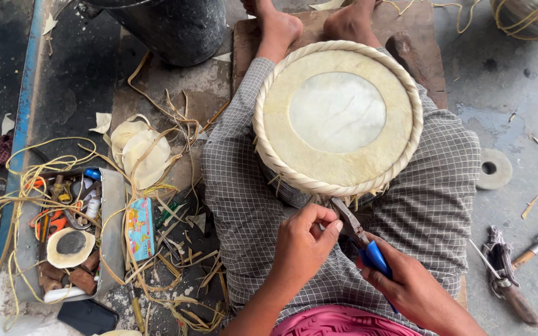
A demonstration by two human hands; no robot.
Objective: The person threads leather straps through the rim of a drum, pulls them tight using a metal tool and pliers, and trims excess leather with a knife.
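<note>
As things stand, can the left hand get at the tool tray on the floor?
Probably yes. The left hand is pinching at the drum's edge, and the tool tray lies on that same side past the knee, with only loose strips between.

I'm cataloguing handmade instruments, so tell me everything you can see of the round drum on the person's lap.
The drum rests on the person's checked cloth lap, its head facing up. The head looks like pale yellowish hide with a lighter, whitish round patch in the middle. A braided, cream-coloured rim rings the edge. The body underneath is mostly hidden. Thin lacing strips hang at the near edge, where the left hand pinches and blue-handled pliers, held by the right hand, reach in.
</note>
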